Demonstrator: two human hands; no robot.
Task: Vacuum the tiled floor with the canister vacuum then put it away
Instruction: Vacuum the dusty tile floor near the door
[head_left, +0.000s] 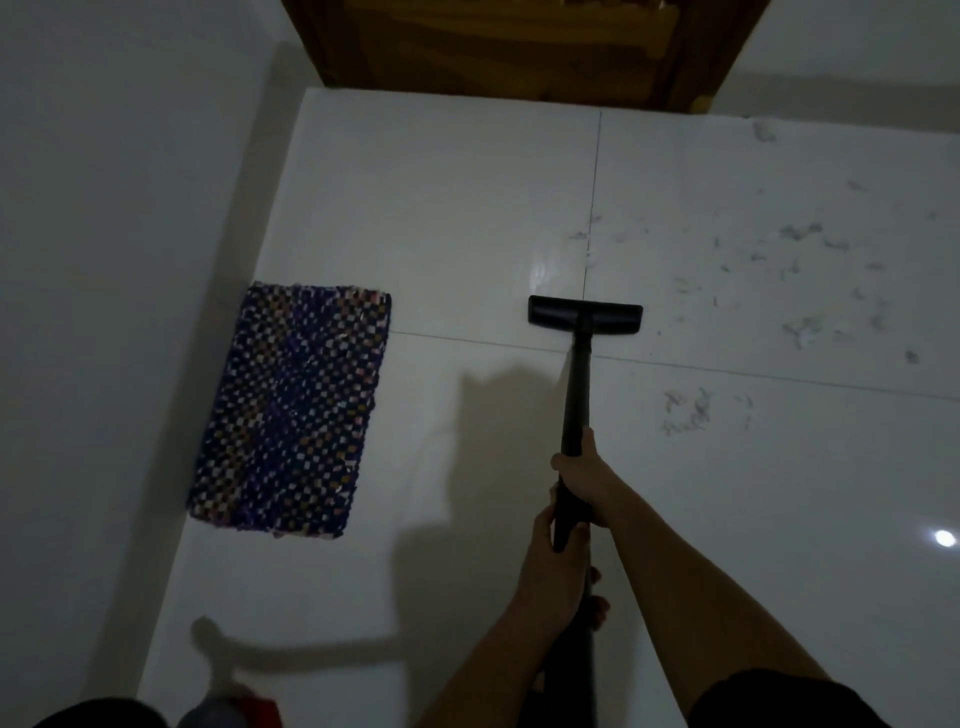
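On a dim, glossy white tiled floor (467, 208), a person works a black vacuum wand (575, 410) with both bare hands. Right hand (584, 475) is higher on the tube, fingers wrapped around it; left hand (545, 545) closes around the shaft just below — the two grips nearly touching. At the far end, the flat black floor nozzle (585, 313) sits on the tile, straddling a grout line just beyond where four tiles meet. Scattered grey lint and scraps (800, 280) lie to the right of the nozzle, well apart from a blue-and-white checkered mat (291, 410) lying flat near the left wall (104, 260). A wooden door (519, 47) stands at the far edge. Bare toes (597, 605) show beside the wand — the canister itself cannot be made out.
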